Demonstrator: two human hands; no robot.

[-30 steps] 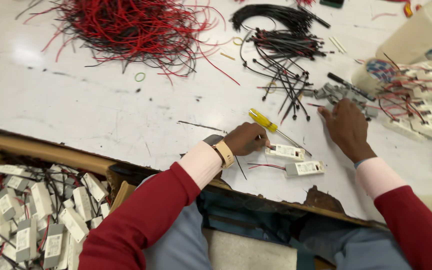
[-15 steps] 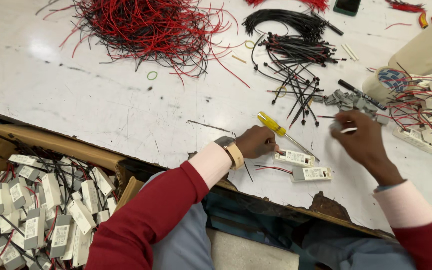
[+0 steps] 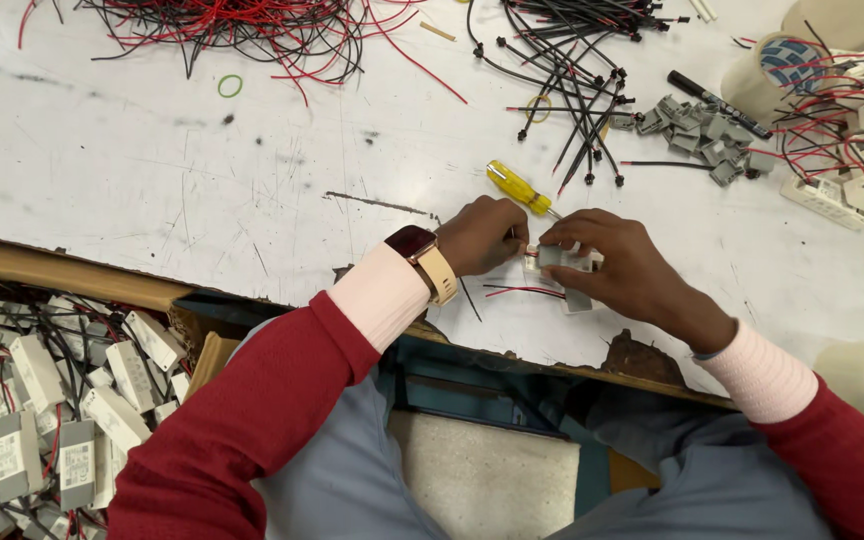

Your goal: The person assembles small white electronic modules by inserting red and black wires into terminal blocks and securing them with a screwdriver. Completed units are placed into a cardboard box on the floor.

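Both your hands are pinched on the same small white module point(image 3: 564, 262), near the worktop point(image 3: 252, 200) edge, right in front of you. Left hand point(image 3: 482, 235) grips its left end, right hand point(image 3: 624, 272) wraps over the top and right side, so most of it is hidden.

Its long axis looks like it runs left-right, roughly parallel to the worktop edge, with the red wires point(image 3: 517, 291) trailing out toward your left. Can't tell which face is up.

What I'd watch: those thin wires sit loose under your left hand, so a tug or twist could pull them out of the module or kink them. The screwdriver point(image 3: 518, 188) lies just beyond your knuckles, easy to knock and send rolling. And you're close to the edge, so a slip could drop the module into your lap.
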